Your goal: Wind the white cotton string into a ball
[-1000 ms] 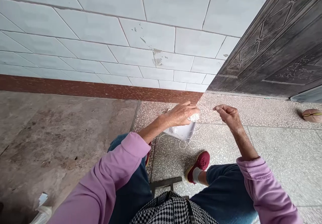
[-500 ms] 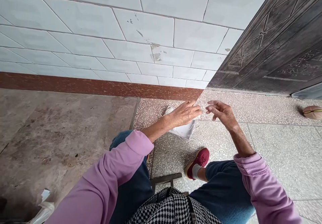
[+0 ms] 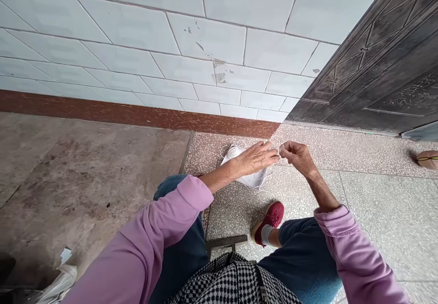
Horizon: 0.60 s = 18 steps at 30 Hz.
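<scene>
My left hand [image 3: 259,157] reaches over a shallow white tray [image 3: 252,182], palm down, its fingers bent and close together on a thin white string [image 3: 278,152]. Right at those fingertips, my right hand [image 3: 297,157] pinches the same string between thumb and forefinger. A ball of white string [image 3: 234,152] sits at the tray's left side, partly behind my left forearm. Loose strands hang over the tray's right edge and trail down to the floor. The undersides of my left fingers are hidden.
A tiled wall [image 3: 212,42] with a brown base strip rises in front, beside a dark metal door [image 3: 383,76]. My red shoe [image 3: 273,219] stands near the trailing strand. A wooden stool bar [image 3: 227,241] shows between my legs. A round tan object [image 3: 427,159] lies far right.
My right hand has moved left to meet my left hand's fingertips, and its fingers have closed into a pinch on the string. The view has shifted slightly.
</scene>
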Tool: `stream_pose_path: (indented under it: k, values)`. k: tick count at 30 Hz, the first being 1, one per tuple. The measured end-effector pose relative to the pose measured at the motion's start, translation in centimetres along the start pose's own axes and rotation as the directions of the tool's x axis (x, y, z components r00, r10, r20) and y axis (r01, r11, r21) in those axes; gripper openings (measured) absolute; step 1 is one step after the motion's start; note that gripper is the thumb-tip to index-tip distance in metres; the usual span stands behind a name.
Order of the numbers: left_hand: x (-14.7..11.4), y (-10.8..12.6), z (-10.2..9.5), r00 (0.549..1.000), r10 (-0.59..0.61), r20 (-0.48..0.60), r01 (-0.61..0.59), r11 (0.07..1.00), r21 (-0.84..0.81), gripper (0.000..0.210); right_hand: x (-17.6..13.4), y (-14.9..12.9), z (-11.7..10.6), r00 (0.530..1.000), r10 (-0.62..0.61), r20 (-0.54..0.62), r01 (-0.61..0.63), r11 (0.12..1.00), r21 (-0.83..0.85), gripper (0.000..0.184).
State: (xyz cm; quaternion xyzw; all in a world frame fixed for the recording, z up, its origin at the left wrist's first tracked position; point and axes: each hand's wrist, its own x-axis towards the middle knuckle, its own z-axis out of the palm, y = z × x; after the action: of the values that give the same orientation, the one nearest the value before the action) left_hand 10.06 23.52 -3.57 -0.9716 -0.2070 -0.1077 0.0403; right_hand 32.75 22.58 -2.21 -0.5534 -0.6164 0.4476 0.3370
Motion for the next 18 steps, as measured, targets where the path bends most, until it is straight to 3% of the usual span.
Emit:
stream_pose_path:
  k: [6, 13, 18]
  values:
    - [-0.1, -0.5, 0.0, 0.999, -0.040, -0.010, 0.039, 0.998, -0.050, 0.030, 0.1, -0.7, 0.3, 0.999, 0.001, -0.039, 0.001, 0.999, 0.047, 0.053]
    - [0.2, -2.6, -1.1, 0.973, -0.232, 0.023, 0.232, 0.961, -0.151, 0.043, -1.4, -1.2, 0.7, 0.989, -0.004, -0.147, 0.010, 0.999, 0.043, 0.044]
    - [0.2, -1.4, -1.2, 0.989, -0.144, 0.017, 0.144, 0.989, -0.044, 0.033, -1.4, -1.1, 0.8, 0.995, -0.020, -0.099, 0.026, 0.998, 0.062, 0.049]
